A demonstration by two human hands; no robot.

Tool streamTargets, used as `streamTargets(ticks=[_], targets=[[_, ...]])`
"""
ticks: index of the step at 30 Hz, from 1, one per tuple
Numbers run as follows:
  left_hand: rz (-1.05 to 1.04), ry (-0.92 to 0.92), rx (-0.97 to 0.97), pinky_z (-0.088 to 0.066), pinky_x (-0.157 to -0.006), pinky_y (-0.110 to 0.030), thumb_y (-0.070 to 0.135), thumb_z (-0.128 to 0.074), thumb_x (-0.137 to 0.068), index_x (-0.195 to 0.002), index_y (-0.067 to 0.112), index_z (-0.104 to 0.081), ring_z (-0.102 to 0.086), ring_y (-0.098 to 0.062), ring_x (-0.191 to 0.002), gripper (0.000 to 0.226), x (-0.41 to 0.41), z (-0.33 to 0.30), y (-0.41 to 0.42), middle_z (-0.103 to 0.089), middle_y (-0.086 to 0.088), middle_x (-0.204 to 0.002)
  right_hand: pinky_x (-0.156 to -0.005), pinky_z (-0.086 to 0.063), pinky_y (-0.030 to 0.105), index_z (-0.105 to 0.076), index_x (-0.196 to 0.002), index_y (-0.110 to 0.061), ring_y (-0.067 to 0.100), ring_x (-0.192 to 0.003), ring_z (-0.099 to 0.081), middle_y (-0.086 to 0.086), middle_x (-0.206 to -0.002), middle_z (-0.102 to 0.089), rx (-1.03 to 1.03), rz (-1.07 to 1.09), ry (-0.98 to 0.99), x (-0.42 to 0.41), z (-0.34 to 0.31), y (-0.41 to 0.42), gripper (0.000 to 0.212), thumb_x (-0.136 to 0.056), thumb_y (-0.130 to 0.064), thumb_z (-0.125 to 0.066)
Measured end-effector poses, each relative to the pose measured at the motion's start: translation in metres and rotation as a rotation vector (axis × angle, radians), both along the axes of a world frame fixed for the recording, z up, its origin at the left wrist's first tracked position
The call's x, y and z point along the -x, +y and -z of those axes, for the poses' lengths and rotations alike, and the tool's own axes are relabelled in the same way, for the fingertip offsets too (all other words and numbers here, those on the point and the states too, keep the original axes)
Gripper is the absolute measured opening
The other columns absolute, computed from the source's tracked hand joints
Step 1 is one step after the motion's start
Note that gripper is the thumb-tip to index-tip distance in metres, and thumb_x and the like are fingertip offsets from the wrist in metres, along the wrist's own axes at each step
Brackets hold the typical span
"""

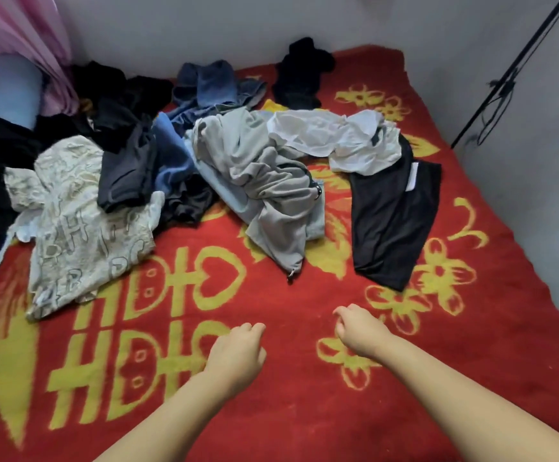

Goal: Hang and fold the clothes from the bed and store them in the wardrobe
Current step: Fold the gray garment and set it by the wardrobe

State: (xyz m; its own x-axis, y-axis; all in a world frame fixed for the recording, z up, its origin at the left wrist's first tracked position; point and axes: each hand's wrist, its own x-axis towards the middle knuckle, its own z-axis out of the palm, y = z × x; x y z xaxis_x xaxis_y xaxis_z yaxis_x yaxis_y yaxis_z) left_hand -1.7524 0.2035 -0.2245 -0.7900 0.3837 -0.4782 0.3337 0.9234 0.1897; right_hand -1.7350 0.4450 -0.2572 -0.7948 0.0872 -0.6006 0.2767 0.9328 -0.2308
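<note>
Over the red bedspread (271, 411), our left hand (238, 353) and right hand (359, 331) hover loosely curled and empty, short of the grey garment (264, 181) in the unsorted clothes, best lifted singly by its edges.

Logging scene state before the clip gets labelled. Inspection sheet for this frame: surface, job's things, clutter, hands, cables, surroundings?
Surface: red blanket with yellow pattern covers the bed; near half bare.
Job's things: unfolded clothes heaped across the far half: cream printed garment, grey garment, white garment, black garment, blue clothes, dark pile.
Clutter: nothing seen.
Hands: left hand and right hand over the blanket, fingers loosely curled, holding nothing.
Cables: dark cord hanging on a black pole.
Surroundings: pale walls; pink curtain; wardrobe not in view.
</note>
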Motion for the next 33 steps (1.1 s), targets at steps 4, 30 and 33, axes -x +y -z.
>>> streamTargets(ticks=[4, 30, 33], targets=[[0.001, -0.014, 0.000, -0.043, -0.090, -0.037, 0.026, -0.039, -0.095, -0.141, 0.021, -0.033, -0.047, -0.023, -0.118, 0.047, 0.067, 0.062, 0.022, -0.048, -0.001, -0.123, -0.111, -0.030, 0.042, -0.035, -0.144, -0.018, 0.023, -0.143, -0.022, 0.006, -0.154, -0.027, -0.036, 0.035, 0.077, 0.055, 0.084, 0.000, 0.046, -0.101, -0.032, -0.037], [-0.009, 0.261, -0.343, -0.029, -0.063, -0.038, 0.029, -0.037, -0.102, -0.083, 0.011, -0.045, -0.058, -0.042, -0.083, 0.027, 0.250, 0.175, 0.089, -0.064, -0.022, -0.086, -0.110, -0.016, 0.053, -0.057, -0.132, -0.014, 0.021, -0.136, -0.030, 0.009, -0.146, -0.046, -0.277, 0.030, 0.655, 0.076, 0.256, 0.007, 0.057, -0.085, -0.034, -0.031], [-0.073, 0.143, -0.383, -0.041, -0.067, -0.044, 0.031, -0.039, -0.101, -0.074, 0.012, -0.043, -0.057, -0.038, -0.079, 0.033, 0.200, 0.162, 0.056, -0.063, -0.016, -0.079, -0.115, -0.009, 0.050, -0.051, -0.138, -0.019, 0.019, -0.142, -0.028, 0.003, -0.152, -0.038, -0.236, 0.062, 0.511, 0.078, 0.252, 0.004, 0.059, -0.088, -0.036, -0.027]])
